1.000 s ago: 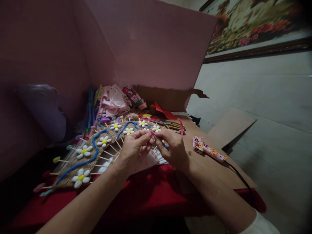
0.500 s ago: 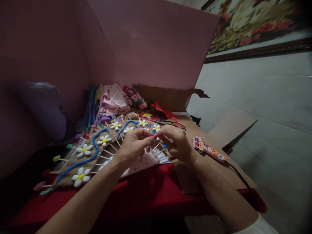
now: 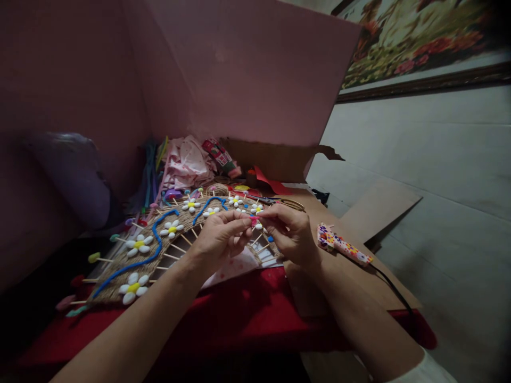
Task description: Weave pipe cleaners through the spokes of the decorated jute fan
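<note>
A small bright pink pipe cleaner (image 3: pixel 254 219) is pinched between the fingertips of both hands. My left hand (image 3: pixel 223 234) grips it from the left, fingers closed. Thumb and fingers of my right hand (image 3: pixel 291 231) close on it from the other side and hide part of it. Behind and below the hands lies an arched craft piece (image 3: pixel 186 219) wrapped in twine, with sticks crossing it. White-petalled flowers (image 3: pixel 171 229) with yellow centres and a wavy blue pipe cleaner (image 3: pixel 157 242) decorate it. Coloured balls (image 3: pixel 94 257) tip the outer sticks.
A flower-patterned glue gun (image 3: pixel 343 246) with a black cord rests on cardboard (image 3: pixel 383 284) at the right. Scissors (image 3: pixel 292 204) lie behind my right hand. Pink cloth (image 3: pixel 186 162) is heaped at the back, before a large pink panel (image 3: pixel 247 74). Red cloth (image 3: pixel 239 314) covers the table.
The pink strand that stuck up above my right hand no longer shows there. More pink now shows between the fingertips. My right hand has turned slightly; the craft piece stays in place.
</note>
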Demonstrator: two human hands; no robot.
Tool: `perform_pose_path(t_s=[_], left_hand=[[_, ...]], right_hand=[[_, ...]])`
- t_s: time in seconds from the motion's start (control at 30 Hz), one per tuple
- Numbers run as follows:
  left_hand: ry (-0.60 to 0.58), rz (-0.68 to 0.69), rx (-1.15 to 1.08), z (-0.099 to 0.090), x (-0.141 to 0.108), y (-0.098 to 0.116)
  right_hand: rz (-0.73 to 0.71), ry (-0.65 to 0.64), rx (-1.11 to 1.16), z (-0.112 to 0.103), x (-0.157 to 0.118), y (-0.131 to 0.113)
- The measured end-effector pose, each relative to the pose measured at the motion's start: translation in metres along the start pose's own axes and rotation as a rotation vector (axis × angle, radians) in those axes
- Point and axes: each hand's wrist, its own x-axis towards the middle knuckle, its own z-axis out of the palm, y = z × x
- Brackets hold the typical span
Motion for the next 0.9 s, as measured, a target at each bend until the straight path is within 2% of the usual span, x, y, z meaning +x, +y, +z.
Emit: perform_pose_path(t_s=[0.13,0.27,0.43,0.53,0.77,0.83,0.9], left_hand=[[0.03,-0.013,-0.076,0.001,0.0,0.001],[0.087,0.012,-0.1,0.002,0.002,0.0],[0.142,0.056,-0.081,0.004,0.004,-0.006],[0.148,0.14,0.084,0.003,0.005,-0.011],[0.206,0.466,0.747,-0.002,0.005,-0.016],[0.164,0.487,0.874,-0.003,0.004,-0.014],[0.097,0.453,0.879,-0.004,0.002,-0.011]], right_hand=[[0.077,0.025,-0.014,0.004,-0.002,-0.002],[0.011,-0.012,-0.095,0.008,-0.004,0.0],[-0.08,-0.121,-0.213,0.011,-0.006,0.004],[-0.115,-0.171,-0.282,0.01,-0.006,0.003],[-0.192,-0.303,-0.386,0.006,-0.005,0.001],[-0.196,-0.303,-0.364,0.003,-0.004,0.003],[-0.163,-0.262,-0.297,0.001,-0.002,0.005]])
